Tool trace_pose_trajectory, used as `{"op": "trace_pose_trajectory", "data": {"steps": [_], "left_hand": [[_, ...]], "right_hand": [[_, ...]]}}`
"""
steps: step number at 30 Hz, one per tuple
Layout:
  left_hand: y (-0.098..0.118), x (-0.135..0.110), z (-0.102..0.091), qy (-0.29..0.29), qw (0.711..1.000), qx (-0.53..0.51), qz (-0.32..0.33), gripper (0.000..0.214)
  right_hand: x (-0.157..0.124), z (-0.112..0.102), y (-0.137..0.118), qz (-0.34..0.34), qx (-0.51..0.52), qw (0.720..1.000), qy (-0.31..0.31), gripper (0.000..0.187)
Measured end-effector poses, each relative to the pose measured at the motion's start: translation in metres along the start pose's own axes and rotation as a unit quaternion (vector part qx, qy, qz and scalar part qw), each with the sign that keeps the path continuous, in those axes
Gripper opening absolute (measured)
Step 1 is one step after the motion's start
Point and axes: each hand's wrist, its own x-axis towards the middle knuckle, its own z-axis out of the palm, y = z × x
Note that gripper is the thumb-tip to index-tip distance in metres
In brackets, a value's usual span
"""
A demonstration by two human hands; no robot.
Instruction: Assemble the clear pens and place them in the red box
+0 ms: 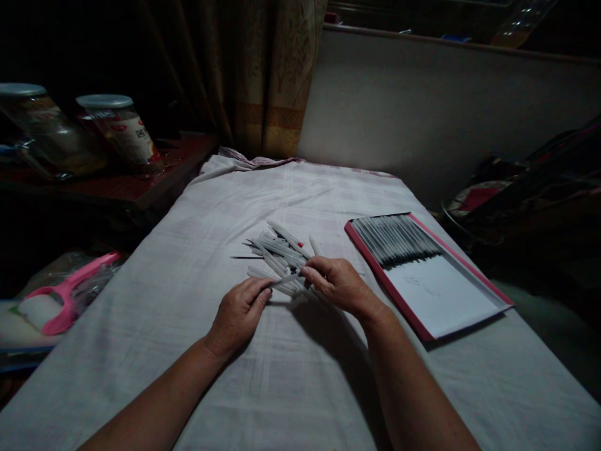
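A loose pile of clear pen barrels [279, 254] lies on the white cloth [282, 382] in the middle of the surface. My left hand [239, 313] and my right hand [335, 282] meet at the near edge of the pile. Both pinch the same thin pen [286, 280], the left at its near end, the right at its far end. A thin dark refill [246, 257] lies alone to the left of the pile.
A red-edged tray [457, 307] with a row of several assembled pens [397, 238] sits to the right. Two lidded jars [119, 131] stand on a dark red shelf at the left. A pink-handled tool [70, 288] lies lower left. Bags sit at the right.
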Motion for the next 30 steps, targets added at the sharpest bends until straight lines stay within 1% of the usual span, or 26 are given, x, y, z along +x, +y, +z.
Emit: {"op": "trace_pose_trajectory", "data": {"steps": [2,4,6,11,15,18,21,24,27,28,30], "left_hand": [[-0.001,0.0,0.0,0.002,1.0,0.002,-0.003,0.024],[-0.001,0.0,0.001,0.0,1.0,0.002,-0.005,0.023],[-0.001,0.0,0.001,-0.002,1.0,0.001,0.0,0.023],[-0.003,-0.002,0.001,-0.003,1.0,-0.021,0.014,0.022],[-0.004,-0.001,0.002,0.001,0.999,-0.042,0.012,0.022],[-0.004,0.0,0.003,0.0,0.999,-0.047,0.006,0.023],[-0.004,0.0,0.003,0.0,0.999,-0.047,0.006,0.023],[-0.004,0.001,0.002,-0.002,0.999,-0.046,0.005,0.022],[-0.003,0.001,0.001,-0.004,0.999,-0.037,0.01,0.023],[-0.002,0.001,0.002,-0.005,0.999,-0.031,0.015,0.023],[0.0,0.001,0.003,-0.011,0.999,-0.011,0.035,0.023]], "right_hand": [[0.0,0.0,-0.002,0.004,-0.01,1.0,-0.006,0.026],[-0.001,0.001,-0.003,-0.002,-0.018,1.0,-0.009,0.022],[-0.001,0.001,-0.004,-0.012,-0.023,1.0,-0.011,0.022],[0.0,0.006,-0.002,-0.014,0.005,1.0,-0.013,0.043],[0.001,0.008,0.0,0.007,0.048,0.999,-0.02,0.051],[0.001,0.006,-0.001,0.018,0.055,0.998,-0.018,0.047],[0.0,0.004,-0.002,0.005,0.041,0.999,-0.009,0.037],[0.0,0.005,-0.003,0.002,0.023,1.0,0.004,0.038],[-0.004,0.009,-0.002,0.012,0.02,0.999,0.029,0.042],[-0.007,0.012,-0.002,0.016,0.027,0.999,0.038,0.04],[-0.016,0.018,-0.001,0.022,0.055,0.997,0.053,0.031]]}}
